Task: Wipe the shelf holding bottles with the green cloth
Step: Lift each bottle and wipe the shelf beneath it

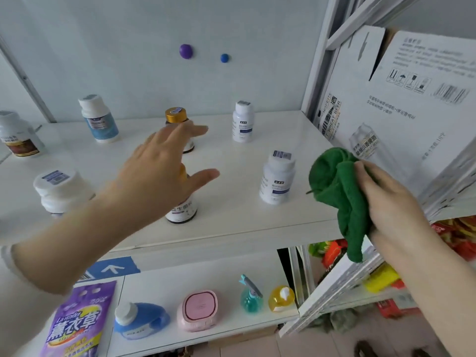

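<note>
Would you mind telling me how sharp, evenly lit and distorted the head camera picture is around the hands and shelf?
Head view: soft, even light, only faint shadows beneath the bottles on the shelf; the left hand is motion-blurred at its fingers, the right hand and green cloth sharper; wide-angle distortion bows the shelf's front edge; print on the cardboard box smears rightward.

Single head-worn wide-angle view; looks forward and down, from close range, onto the white shelf (257,222); lower shelf (206,276) at frame bottom; adjoining rack (319,81) at right edge.
</note>
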`<state>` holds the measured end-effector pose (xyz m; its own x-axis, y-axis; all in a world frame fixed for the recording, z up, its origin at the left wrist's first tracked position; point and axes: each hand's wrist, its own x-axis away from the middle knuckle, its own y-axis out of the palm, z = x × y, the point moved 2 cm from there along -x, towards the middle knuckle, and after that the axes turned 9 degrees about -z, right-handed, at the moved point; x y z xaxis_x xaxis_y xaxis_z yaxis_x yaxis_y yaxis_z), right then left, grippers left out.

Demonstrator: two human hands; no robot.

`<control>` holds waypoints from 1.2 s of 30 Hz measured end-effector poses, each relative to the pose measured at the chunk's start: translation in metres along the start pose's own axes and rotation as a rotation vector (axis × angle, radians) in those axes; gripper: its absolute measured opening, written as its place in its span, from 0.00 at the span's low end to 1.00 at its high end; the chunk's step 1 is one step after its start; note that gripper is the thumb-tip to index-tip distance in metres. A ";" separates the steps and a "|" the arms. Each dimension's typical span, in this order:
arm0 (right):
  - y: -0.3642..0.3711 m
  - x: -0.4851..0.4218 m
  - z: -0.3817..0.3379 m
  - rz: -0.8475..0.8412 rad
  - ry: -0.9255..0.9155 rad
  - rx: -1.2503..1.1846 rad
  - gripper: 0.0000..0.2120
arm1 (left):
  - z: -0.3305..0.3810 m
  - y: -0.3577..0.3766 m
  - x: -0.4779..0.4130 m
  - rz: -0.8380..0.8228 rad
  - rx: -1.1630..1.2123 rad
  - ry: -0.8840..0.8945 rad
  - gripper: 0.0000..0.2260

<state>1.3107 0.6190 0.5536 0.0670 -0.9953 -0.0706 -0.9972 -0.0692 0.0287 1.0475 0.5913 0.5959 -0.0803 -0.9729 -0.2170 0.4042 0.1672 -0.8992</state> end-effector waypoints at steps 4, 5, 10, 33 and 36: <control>-0.016 -0.044 0.003 -0.034 -0.014 0.095 0.09 | 0.059 0.032 -0.031 -0.046 0.044 0.120 0.27; -0.021 -0.055 0.005 -0.037 -0.034 0.185 0.08 | 0.068 0.043 -0.041 -0.099 0.071 0.098 0.27; -0.041 -0.111 0.024 0.026 -0.115 0.661 0.14 | 0.077 0.076 -0.070 -0.200 0.216 -0.026 0.21; 0.000 -0.133 0.054 -0.724 -0.301 0.975 0.18 | 0.048 -0.021 -0.080 0.160 0.267 -0.157 0.13; 0.015 -0.173 0.065 -0.556 -0.142 1.116 0.20 | 0.044 -0.020 -0.076 0.137 0.250 -0.141 0.13</control>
<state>1.2823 0.7945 0.5014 0.5523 -0.8289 0.0890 -0.3239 -0.3117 -0.8932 1.0862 0.6551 0.6469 0.1105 -0.9595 -0.2590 0.6154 0.2707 -0.7403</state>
